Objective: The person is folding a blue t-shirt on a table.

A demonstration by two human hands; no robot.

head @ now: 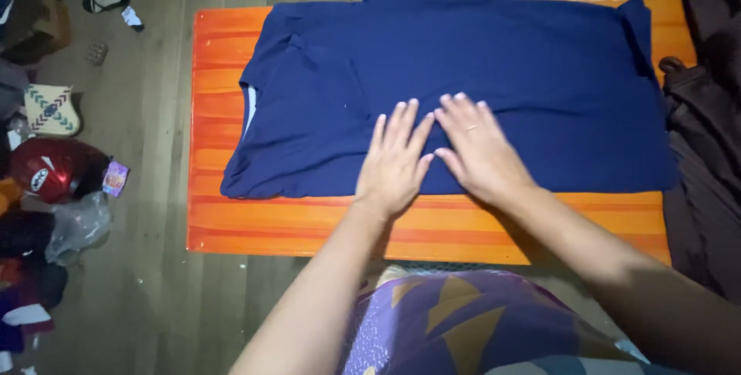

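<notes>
Both palms lie flat, fingers spread, side by side on the blue shirt spread over the orange table; left hand touches right hand. A small purple packet sits beside the red helmet on the floor.

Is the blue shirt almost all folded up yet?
Partly. The navy shirt lies spread on the orange table, its sides apparently tucked in. The left hand and right hand press flat on its near edge. It is still one long rectangle, so folding it smaller looks left.
</notes>
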